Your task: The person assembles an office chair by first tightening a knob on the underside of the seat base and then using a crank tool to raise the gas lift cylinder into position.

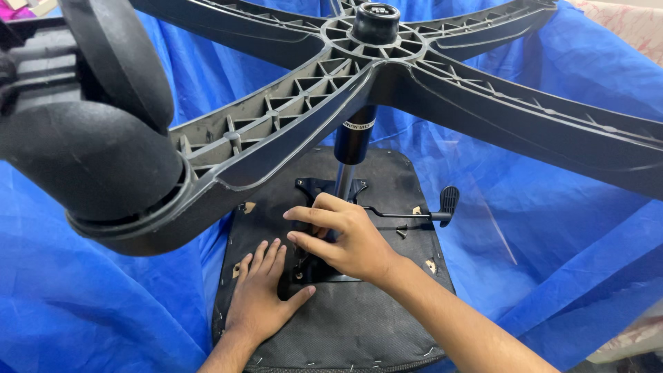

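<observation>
Upturned chair seat on blue sheet. Left hand open, flat near seat's left edge. Right hand curled on metal plate at seat middle, beside lever. Chair base overhangs close above.

**Count of what's in view**

Hands: 2, left hand and right hand.
Chair base: 1, star-shaped; 4 arms show, rest out of frame.
Caster: 1 visible.
Gas cylinder: 1.
Seat underside: 1.
Metal mounting plate: 1.
Adjustment lever: 1.
Loose screw: 1 I can make out.
Blue sheet: 1.
</observation>
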